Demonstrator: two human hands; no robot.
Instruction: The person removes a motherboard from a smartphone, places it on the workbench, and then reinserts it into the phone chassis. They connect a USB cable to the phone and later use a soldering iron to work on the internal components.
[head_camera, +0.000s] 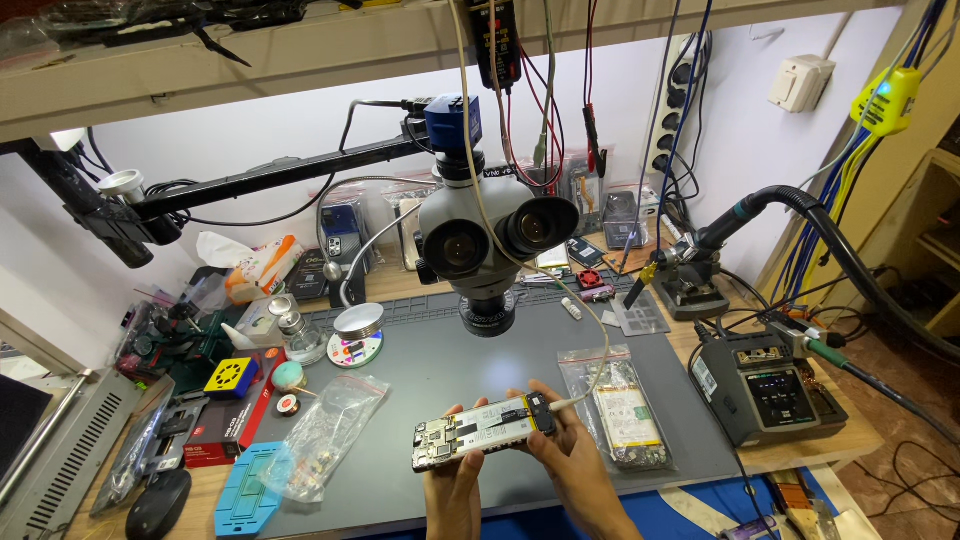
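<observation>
Both hands clamp the opened phone (483, 430) above the front edge of the grey mat (440, 370). Left hand (452, 478) closes on the lower left end, thumb against the circuit board. Right hand (570, 455) closes on the right end, fingertips at the plug of the white cable (585, 390). Left of the phone lies a clear bag (325, 430); right of it lies another bag with a battery (625, 410). Behind stands the microscope (490, 240).

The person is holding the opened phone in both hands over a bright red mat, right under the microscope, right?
Not quite: the mat is grey, not red. The head view shows both hands, left hand and right hand, holding the opened phone over it, below the microscope.
</observation>
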